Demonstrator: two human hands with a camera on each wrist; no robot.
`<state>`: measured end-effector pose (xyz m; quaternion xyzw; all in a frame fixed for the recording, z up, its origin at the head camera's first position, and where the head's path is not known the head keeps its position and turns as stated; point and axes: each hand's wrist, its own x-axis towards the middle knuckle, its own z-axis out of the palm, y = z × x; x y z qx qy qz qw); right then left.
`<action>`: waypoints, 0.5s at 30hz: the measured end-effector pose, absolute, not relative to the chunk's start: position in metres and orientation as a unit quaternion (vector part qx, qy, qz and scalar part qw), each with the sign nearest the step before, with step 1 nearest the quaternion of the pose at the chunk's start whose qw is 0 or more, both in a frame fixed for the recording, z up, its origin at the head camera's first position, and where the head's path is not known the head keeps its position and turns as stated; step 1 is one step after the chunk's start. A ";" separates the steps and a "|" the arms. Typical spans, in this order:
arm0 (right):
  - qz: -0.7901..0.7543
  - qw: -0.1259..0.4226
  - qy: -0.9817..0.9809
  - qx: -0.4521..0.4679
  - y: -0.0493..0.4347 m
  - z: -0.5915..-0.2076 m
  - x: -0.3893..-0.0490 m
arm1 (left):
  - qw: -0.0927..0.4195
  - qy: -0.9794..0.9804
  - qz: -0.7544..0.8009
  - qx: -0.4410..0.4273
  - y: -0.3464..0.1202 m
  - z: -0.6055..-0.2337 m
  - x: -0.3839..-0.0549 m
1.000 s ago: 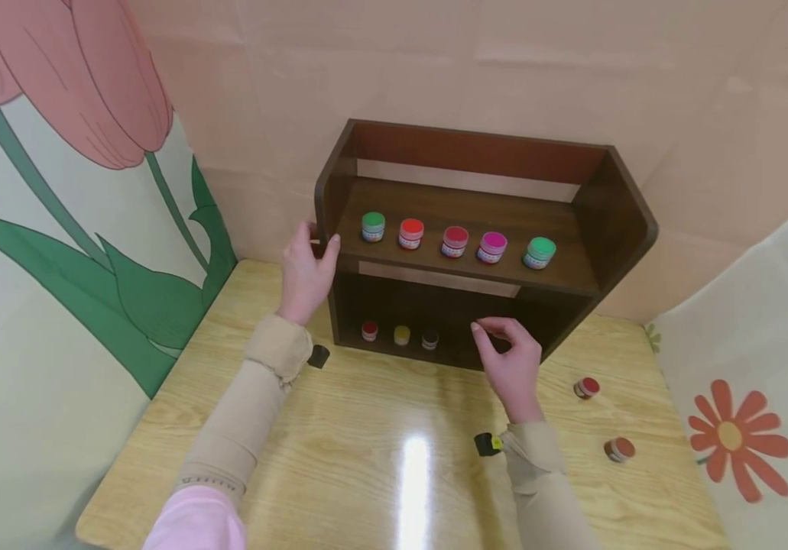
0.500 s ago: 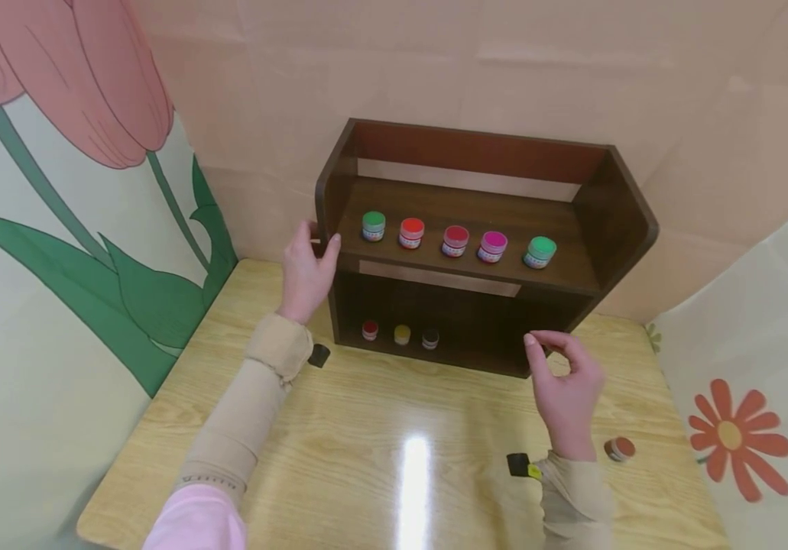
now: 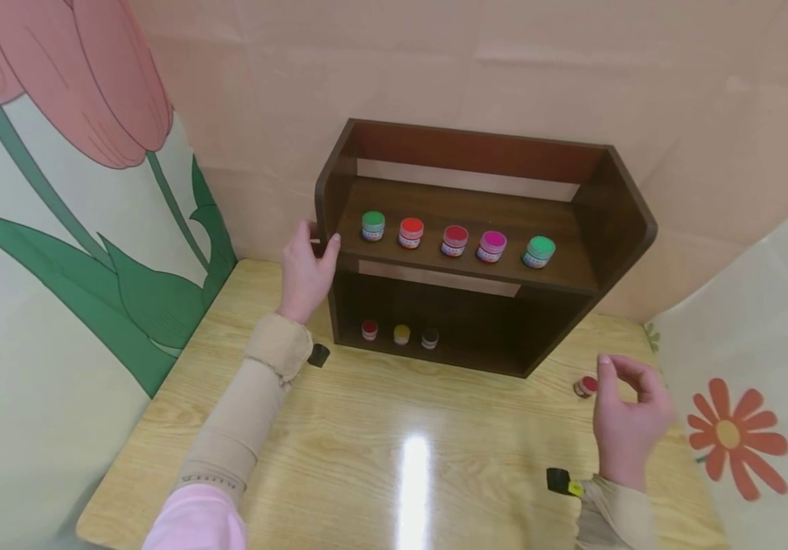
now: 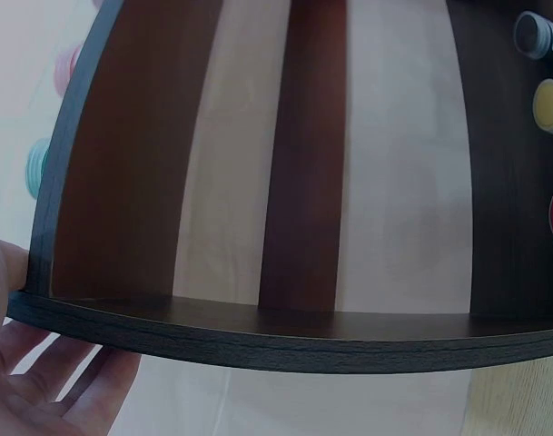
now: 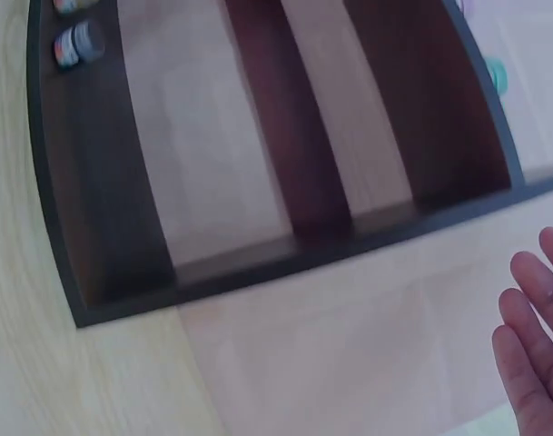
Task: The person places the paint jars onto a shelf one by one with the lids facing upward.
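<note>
A dark wooden two-level shelf (image 3: 575, 279) stands at the back of the table. My left hand (image 3: 307, 263) grips its left side panel (image 4: 285, 331), thumb on the front edge and fingers (image 4: 49, 386) behind it. My right hand (image 3: 626, 409) hovers over the table to the right of the shelf, fingers loosely curled and holding nothing. A small red-lidded jar (image 3: 585, 386) lies just left of its fingertips, apart from them. In the right wrist view the fingers (image 5: 539, 354) look straight.
Several coloured-lid jars (image 3: 455, 241) line the upper shelf. Red (image 3: 369, 330), yellow (image 3: 401, 334) and black (image 3: 429, 338) jars sit at the left of the lower shelf. Flower-patterned walls (image 3: 56, 229) close in the wooden table (image 3: 380, 428) on both sides.
My right hand has drawn back from the lower shelf opening and swung right, over the table near the red-lidded jar. It now hides a second jar. The left hand has stayed put.
</note>
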<state>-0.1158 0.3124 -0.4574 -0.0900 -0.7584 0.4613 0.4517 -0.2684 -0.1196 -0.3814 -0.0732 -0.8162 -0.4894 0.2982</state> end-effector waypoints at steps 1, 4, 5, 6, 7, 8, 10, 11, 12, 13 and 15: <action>0.462 0.454 -0.755 -0.104 0.316 -0.460 -0.116 | 0.298 -0.816 -0.490 -0.073 -0.120 -0.381 -0.269; 0.460 0.447 -0.755 -0.139 0.327 -0.466 -0.117 | 0.298 -0.816 -0.491 -0.072 -0.120 -0.382 -0.268; 0.461 0.443 -0.754 -0.149 0.329 -0.468 -0.117 | 0.298 -0.815 -0.491 -0.072 -0.120 -0.382 -0.268; 0.463 0.437 -0.754 -0.161 0.332 -0.470 -0.117 | 0.298 -0.815 -0.492 -0.071 -0.120 -0.382 -0.268; 0.463 0.432 -0.754 -0.172 0.334 -0.473 -0.118 | 0.298 -0.816 -0.491 -0.071 -0.120 -0.382 -0.268; 0.463 0.427 -0.756 -0.182 0.336 -0.475 -0.118 | 0.299 -0.815 -0.492 -0.071 -0.120 -0.382 -0.268; 0.465 0.415 -0.757 -0.195 0.340 -0.481 -0.121 | 0.300 -0.815 -0.491 -0.071 -0.120 -0.381 -0.269; 0.465 0.408 -0.760 -0.200 0.342 -0.484 -0.122 | 0.300 -0.815 -0.491 -0.072 -0.120 -0.381 -0.269; 0.463 0.402 -0.762 -0.205 0.344 -0.487 -0.123 | 0.301 -0.815 -0.490 -0.072 -0.120 -0.382 -0.269; 0.461 0.397 -0.766 -0.207 0.346 -0.490 -0.125 | 0.301 -0.815 -0.489 -0.073 -0.119 -0.382 -0.269; 0.458 0.384 -0.773 -0.214 0.350 -0.496 -0.128 | 0.301 -0.816 -0.488 -0.073 -0.119 -0.382 -0.269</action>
